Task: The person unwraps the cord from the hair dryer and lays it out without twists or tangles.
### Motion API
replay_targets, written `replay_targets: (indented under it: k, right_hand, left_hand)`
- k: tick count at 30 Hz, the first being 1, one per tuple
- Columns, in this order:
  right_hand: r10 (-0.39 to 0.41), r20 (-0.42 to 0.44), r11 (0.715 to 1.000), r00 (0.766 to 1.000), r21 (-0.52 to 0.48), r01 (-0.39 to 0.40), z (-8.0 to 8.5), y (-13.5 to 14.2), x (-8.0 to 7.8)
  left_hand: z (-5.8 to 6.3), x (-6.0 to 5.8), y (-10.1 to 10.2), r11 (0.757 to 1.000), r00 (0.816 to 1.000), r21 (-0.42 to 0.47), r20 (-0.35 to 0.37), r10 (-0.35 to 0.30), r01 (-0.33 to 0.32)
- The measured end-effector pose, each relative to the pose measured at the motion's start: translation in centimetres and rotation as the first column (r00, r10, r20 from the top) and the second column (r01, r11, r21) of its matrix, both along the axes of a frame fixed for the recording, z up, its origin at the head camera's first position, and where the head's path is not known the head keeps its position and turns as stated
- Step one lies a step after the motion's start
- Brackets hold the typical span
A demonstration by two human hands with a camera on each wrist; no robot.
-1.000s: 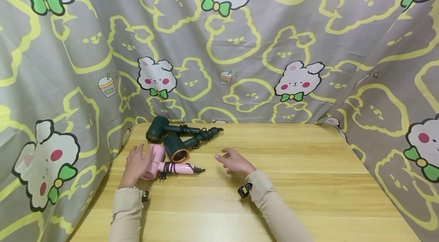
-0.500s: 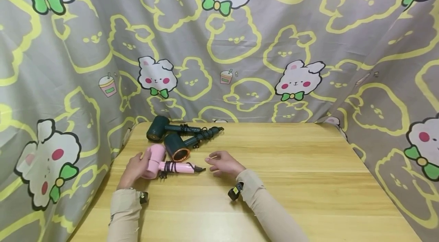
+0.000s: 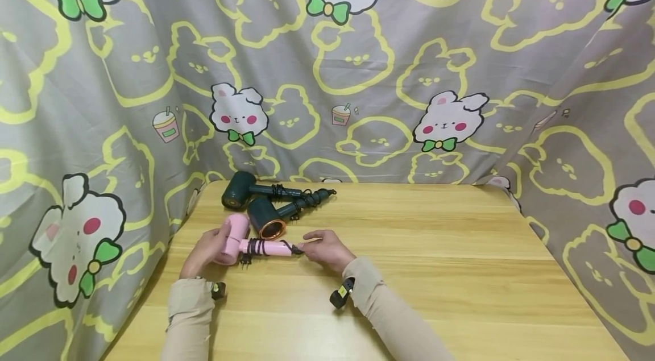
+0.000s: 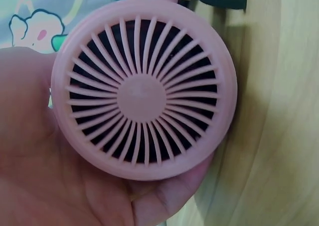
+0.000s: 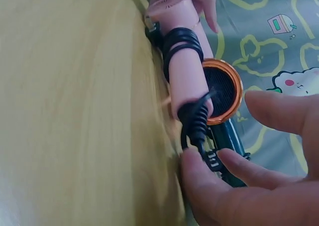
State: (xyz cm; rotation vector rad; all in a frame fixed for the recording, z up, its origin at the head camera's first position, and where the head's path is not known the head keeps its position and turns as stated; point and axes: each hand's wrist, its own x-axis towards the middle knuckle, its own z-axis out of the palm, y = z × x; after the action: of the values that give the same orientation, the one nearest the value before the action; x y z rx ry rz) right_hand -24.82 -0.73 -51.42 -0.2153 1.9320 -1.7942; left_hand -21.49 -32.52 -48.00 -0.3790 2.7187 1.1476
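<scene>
A pink hair dryer (image 3: 237,233) lies on the table with its handle pointing right and a black cord wound round it. My left hand (image 3: 206,248) grips its barrel from the left. In the left wrist view the palm and fingers curve round the dryer's round rear grille (image 4: 142,97). My right hand (image 3: 327,249) is at the handle's end, beside the black cord sleeve (image 5: 195,120). Its thumb and fingers are spread apart in the right wrist view, with nothing pinched between them. Whether a fingertip touches the cord, I cannot tell.
Behind the pink dryer lie two dark green hair dryers, one with a copper-rimmed mouth (image 3: 273,228) and another (image 3: 239,190) at the back left. Both have wound cords. A patterned curtain (image 3: 368,77) encloses the wooden table (image 3: 435,270).
My right hand has moved left to the end of the pink hair dryer's handle. The left hand has closed in round the barrel. The dryers stay in place.
</scene>
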Motion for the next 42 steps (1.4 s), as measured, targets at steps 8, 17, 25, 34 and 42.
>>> replay_targets:
  k: [8,17,25,34,42]
  right_hand:
    - [-0.005,0.033,0.997,0.999,-0.076,0.007,-0.1,0.1,0.3]
    - [-0.012,-0.003,0.998,1.000,-0.055,0.012,-0.2,-0.4,0.9]
    - [-0.032,-0.031,0.998,0.999,0.044,0.034,-0.4,-0.4,0.8]
    - [0.019,0.022,0.997,1.000,-0.069,-0.017,0.9,0.5,0.6]
    - [0.083,0.149,0.942,0.985,-0.334,-0.029,1.7,1.2,0.2]
  left_hand:
    - [0.2,0.5,0.2,0.996,0.999,0.092,-0.032,0.001,0.002]
    - [0.0,0.9,0.4,0.981,0.999,0.189,-0.001,0.044,-0.043]
    - [0.2,1.4,0.4,0.955,0.997,0.288,-0.023,0.075,-0.066]
    - [0.9,2.0,1.0,0.947,0.996,0.312,-0.031,0.086,-0.072]
    - [1.6,2.3,1.5,0.925,0.994,0.373,-0.045,0.100,-0.076]
